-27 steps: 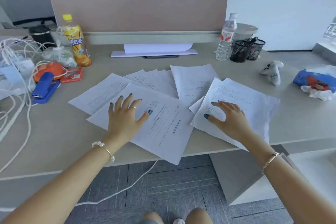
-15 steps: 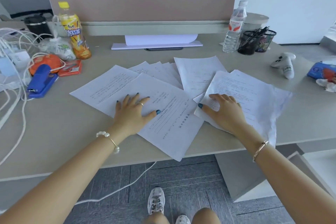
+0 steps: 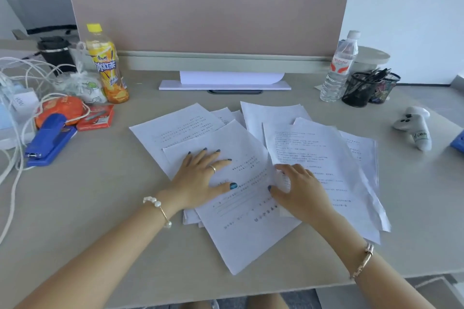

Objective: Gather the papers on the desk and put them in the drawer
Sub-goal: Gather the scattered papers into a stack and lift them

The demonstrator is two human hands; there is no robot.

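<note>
The papers (image 3: 251,170) are half-gathered on the desk (image 3: 88,208), pressed under a flat, spread left hand (image 3: 200,178) and right hand (image 3: 301,190); nothing is stowed yet.

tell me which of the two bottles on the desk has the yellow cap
The iced tea bottle on the left of the desk, orange and yellow with a yellow cap. The water bottle on the right is clear with a white cap.

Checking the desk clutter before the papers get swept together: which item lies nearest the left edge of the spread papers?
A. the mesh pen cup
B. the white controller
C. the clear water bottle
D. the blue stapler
D: the blue stapler lies just left of the papers, while the other three sit on the desk's right side.
</note>
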